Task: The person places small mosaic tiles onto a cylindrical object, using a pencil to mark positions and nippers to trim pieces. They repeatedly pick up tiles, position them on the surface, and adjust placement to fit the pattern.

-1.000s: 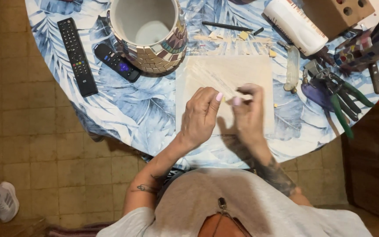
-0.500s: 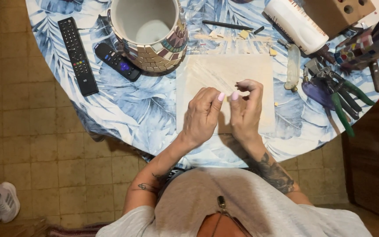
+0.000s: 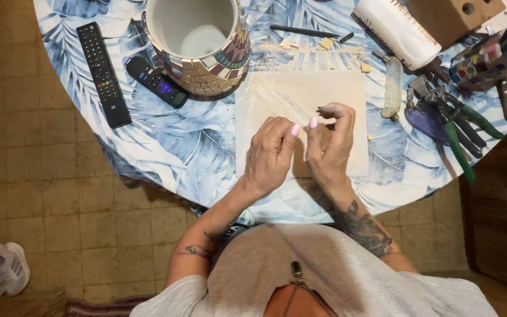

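Work position: round table under a blue-and-white leaf-print cloth (image 3: 165, 147), with a pale beige square board (image 3: 347, 88) laid flat at the near edge. Both hands held together above the board, well clear of the tools. Left hand (image 3: 271, 154): narrow, fingers curled inward, thumb tip brought up against the right thumb; nothing visibly gripped. Right hand (image 3: 328, 147): closed to a fine pinch, forefinger bent over the thumb at the top of the hand; contents of the pinch too small to tell. Judged step: fine fingertip handling of 1 small piece over the board, before any placement. Next move, as judged: requires a steady pinch, a low approach and a clear spot, since loss of a piece this small into the patterned cloth is likely. Behind the board, to the left: a round white-lined pot clad in beige and coloured mosaic tiles (image 3: 218, 64), standing upright and open. Just left of the pot: a short black remote (image 3: 156, 81); further left, apart from it, a long black remote (image 3: 103, 73). Along the far edge of the board: small cream tile fragments (image 3: 325, 43) and a thin black pencil (image 3: 303, 31). To the right: a white cylindrical bottle (image 3: 397, 26) lying on its side and green-handled nippers (image 3: 459, 135), untouched. On the tiled floor, lower left: 1 white sneaker (image 3: 1, 270).
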